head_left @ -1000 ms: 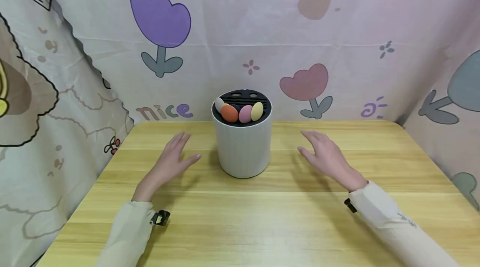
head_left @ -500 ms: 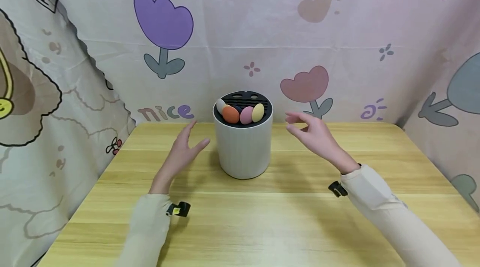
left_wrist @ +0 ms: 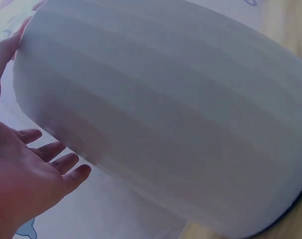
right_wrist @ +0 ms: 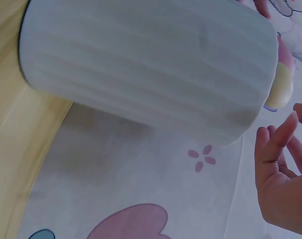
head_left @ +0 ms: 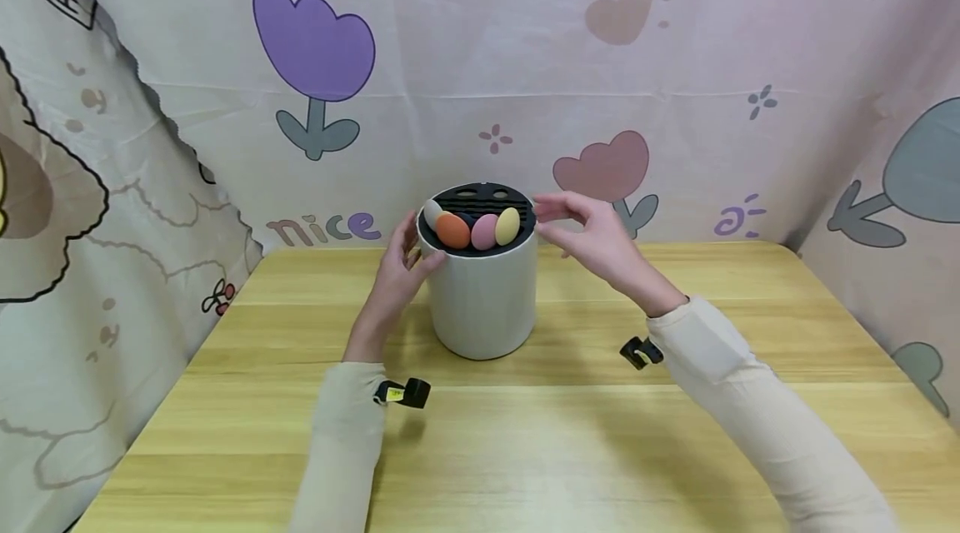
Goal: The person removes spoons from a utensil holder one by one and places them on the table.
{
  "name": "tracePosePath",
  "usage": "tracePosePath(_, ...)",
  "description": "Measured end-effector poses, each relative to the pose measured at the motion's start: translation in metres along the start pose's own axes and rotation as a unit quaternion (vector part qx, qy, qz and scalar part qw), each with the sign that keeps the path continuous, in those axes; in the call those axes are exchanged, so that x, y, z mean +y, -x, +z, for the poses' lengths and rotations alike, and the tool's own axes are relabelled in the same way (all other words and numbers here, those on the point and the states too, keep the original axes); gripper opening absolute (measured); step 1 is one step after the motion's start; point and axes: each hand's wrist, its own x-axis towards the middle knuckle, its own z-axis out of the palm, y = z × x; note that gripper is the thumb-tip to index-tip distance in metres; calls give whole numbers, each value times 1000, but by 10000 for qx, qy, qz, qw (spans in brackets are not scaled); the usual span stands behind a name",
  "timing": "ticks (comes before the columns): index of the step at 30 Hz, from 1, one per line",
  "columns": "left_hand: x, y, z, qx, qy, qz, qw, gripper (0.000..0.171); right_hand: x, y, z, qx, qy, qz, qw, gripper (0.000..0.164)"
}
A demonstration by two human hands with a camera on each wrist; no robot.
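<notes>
In the head view a white ribbed cylindrical container (head_left: 483, 308) stands upright on the table. Its black slotted top (head_left: 483, 201) bears egg-shaped pieces: a grey-white one (head_left: 432, 213), an orange one (head_left: 453, 231), a pink one (head_left: 484, 231) and a yellow one (head_left: 507, 226). My left hand (head_left: 397, 271) lies along the container's upper left side, thumb at the front of the rim. Its relaxed fingers show beside the wall in the left wrist view. My right hand (head_left: 592, 237) is at the right rim near the yellow piece, fingers bent; whether they touch the rim cannot be told.
The wooden table (head_left: 495, 450) runs up to a printed cloth backdrop (head_left: 450, 42) close behind the container. More patterned cloth (head_left: 157, 175) hangs at the left. A small black camera sits on the left wrist (head_left: 405, 392) and the right wrist (head_left: 641, 352).
Both hands have come inward and up toward the container, the left to its upper left side, the right to its right rim. The container and the egg-shaped pieces stay in place.
</notes>
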Motion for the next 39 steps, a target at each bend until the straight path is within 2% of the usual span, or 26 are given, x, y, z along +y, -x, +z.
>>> tracePosePath(6,-4,-3,2,94,490,17,9988,81,-8,-8,4,-294,-364,186,9987,44)
tracePosePath(12,-6,-7,4,121,701,221,9972,78,-9,-16,8,-457,-754,244,9958,44)
tracePosePath(16,-7,-9,6,99,818,170,9965,78,-9,-19,11,-550,-799,338,9947,41)
tracePosePath(20,-8,-9,5,115,761,55,9970,77,-7,-20,13,-638,-792,395,9940,39)
tracePosePath(29,-7,-11,2,5,722,277,9970,77,-1,-22,12,-698,-1018,393,9916,40)
tracePosePath(39,-8,-11,2,56,711,268,9971,78,1,-30,10,-767,-1024,469,9907,40)
